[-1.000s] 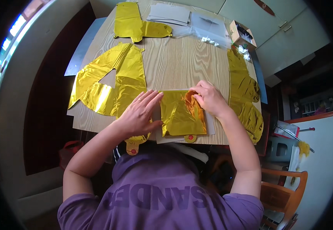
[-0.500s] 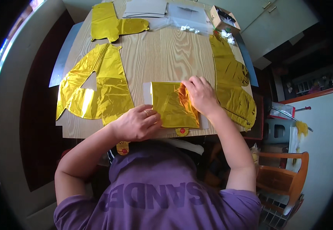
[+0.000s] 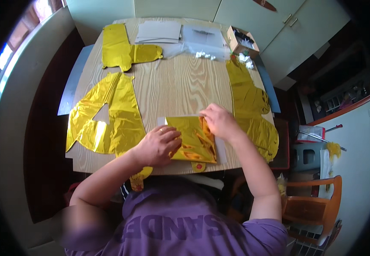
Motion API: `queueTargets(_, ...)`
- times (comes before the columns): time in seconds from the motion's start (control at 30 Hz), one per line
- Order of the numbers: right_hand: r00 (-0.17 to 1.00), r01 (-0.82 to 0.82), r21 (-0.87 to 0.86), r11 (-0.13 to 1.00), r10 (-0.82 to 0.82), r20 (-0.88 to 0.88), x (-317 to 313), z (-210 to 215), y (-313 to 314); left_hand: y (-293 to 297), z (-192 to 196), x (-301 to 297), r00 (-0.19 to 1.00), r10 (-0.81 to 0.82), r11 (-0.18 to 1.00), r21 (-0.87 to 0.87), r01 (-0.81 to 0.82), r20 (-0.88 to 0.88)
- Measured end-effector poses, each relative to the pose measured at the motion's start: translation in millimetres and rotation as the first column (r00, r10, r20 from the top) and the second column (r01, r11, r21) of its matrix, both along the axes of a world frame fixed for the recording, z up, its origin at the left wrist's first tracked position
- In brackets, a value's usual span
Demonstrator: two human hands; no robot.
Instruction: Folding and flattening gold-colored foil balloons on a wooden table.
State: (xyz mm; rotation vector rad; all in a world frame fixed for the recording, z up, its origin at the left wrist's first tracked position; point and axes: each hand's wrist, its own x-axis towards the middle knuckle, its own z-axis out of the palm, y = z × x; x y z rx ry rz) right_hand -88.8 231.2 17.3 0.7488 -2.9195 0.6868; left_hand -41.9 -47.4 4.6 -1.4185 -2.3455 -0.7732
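Note:
A flat gold foil balloon (image 3: 195, 138), folded to a rough rectangle, lies in front of me on a pale card (image 3: 222, 152). My right hand (image 3: 220, 122) pinches its far right corner, where the foil is bunched and creased. My left hand (image 3: 158, 146) rests on its left side, fingers curled onto the foil and fingertips partly hidden. A small gold tab with a red spot (image 3: 198, 167) sticks out below the near edge. To the left lies an unfolded gold foil balloon (image 3: 123, 113) with a triangular hole.
More flat gold foil balloons lie at the far left (image 3: 116, 45) and along the right (image 3: 253, 106). Across the table's back are grey cards (image 3: 158, 32), clear plastic sheets (image 3: 204, 36), crumpled white bits (image 3: 205, 55) and a small box (image 3: 243, 42). A wooden chair (image 3: 310, 209) stands at right.
The whole view has shifted, so the table sits lower. My left hand has moved farther up the folded foil. The foil's surface looks more creased, and my right hand keeps the far right corner.

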Motion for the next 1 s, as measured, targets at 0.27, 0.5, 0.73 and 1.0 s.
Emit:
queueTargets(0.27, 0.939, 0.329, -0.243, 0.912, -0.343, -0.018, -202.3, 5.6, 45.0, -2.8, 6.6, -1.6, 0.999, -0.028, 0.996, -0.089, 0.024, -0.040)
queueTargets(0.5, 0.891, 0.442, 0.174, 0.880, -0.409, -0.194, -268.9, -34.2, 51.5, 0.3, 8.0, -4.8, 0.999, -0.046, 0.990, -0.133, 0.044, -0.014)
queueTargets(0.73, 0.972, 0.233, 0.063, 0.971, -0.234, 0.009, -126.3, -5.0, 40.1, -7.8, 6.9, -2.5, 0.998, -0.046, 0.991, -0.129, 0.041, -0.041)
queueTargets(1.0, 0.929, 0.185, -0.272, 0.944, -0.078, 0.363, 80.6, 63.7, 56.0, -7.6, 1.1, -13.8, 0.990, -0.067, 0.997, -0.029, 0.071, 0.126)
